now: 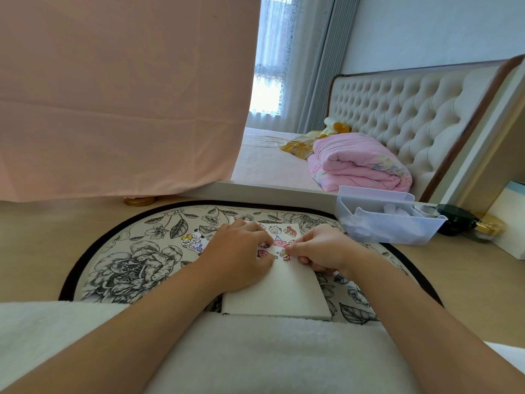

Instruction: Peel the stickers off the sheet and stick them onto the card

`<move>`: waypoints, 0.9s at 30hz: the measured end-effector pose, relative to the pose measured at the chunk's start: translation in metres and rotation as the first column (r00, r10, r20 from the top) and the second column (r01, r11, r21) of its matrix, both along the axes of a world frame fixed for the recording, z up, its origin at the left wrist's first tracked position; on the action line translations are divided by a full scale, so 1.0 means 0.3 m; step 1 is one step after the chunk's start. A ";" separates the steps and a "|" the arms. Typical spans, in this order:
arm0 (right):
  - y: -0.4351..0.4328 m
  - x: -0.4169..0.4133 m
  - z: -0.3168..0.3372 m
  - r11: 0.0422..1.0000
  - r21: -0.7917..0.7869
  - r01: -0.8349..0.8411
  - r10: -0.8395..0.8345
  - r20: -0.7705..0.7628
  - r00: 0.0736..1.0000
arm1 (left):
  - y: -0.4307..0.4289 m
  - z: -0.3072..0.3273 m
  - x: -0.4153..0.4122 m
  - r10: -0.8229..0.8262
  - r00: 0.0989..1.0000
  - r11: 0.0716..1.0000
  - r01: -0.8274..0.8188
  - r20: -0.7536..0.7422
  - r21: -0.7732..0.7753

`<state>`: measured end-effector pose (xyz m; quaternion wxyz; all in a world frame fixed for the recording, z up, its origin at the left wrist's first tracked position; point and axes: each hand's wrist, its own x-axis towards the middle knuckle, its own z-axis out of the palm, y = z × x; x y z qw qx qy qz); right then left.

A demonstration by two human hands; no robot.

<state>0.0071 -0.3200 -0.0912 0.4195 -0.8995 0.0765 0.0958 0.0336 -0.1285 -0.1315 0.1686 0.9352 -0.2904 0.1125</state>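
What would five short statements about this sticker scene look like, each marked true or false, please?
1. The card lies on the floral mat. True.
2. Both hands hover clear of the card. False: the left hand rests on it, and the right hand pinches at the stickers on it.
3. The stickers sit on the far part of the card. True.
4. The clear plastic box stands to the left of the mat. False: it stands by the mat's far right edge.
5. A folded pink quilt lies on the bed. True.
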 end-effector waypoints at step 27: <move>-0.008 -0.074 -0.023 0.861 -0.509 0.021 0.161 0.311 0.937 | 0.004 -0.008 -0.009 -0.125 0.989 0.991 0.128 0.084 -0.041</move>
